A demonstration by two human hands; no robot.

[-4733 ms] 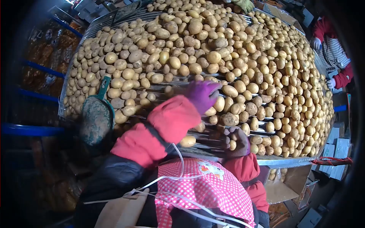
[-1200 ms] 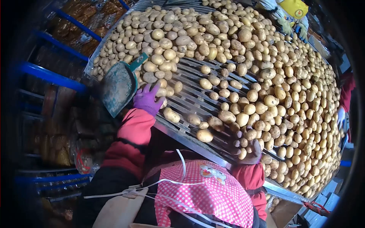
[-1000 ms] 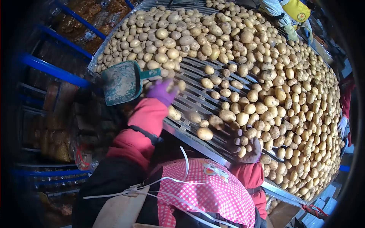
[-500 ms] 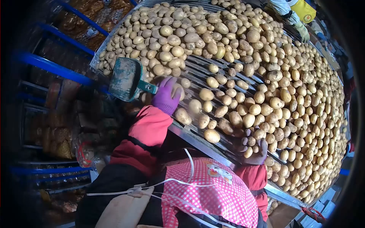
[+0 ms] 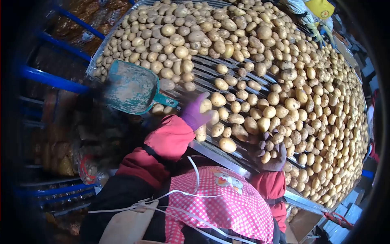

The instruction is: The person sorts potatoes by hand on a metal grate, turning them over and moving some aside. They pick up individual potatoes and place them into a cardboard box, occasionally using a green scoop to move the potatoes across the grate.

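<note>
My left hand (image 5: 196, 112), in a purple glove, is curled against a potato (image 5: 205, 105) near the slatted table's front edge. Just left of it lies a worn green scoop (image 5: 132, 87), its handle pointing at the glove. My right hand (image 5: 273, 152), in a darker glove, is cupped palm up around small potatoes (image 5: 266, 156) at the front edge. Potatoes (image 5: 325, 122) heap up beyond and to the right of both hands. Bare dark slats (image 5: 203, 69) show between the piles.
Another person's gloved hands (image 5: 321, 34) are at the potatoes at the top right, below a yellow cloth (image 5: 320, 8). Blue rails (image 5: 53, 78) run along the left. A cardboard box (image 5: 302, 223) stands under the table's metal edge (image 5: 219, 158).
My left hand has moved right, away from the scoop handle's end, and onto a potato. The scoop looks larger and flatter in view. The other person's second hand now shows.
</note>
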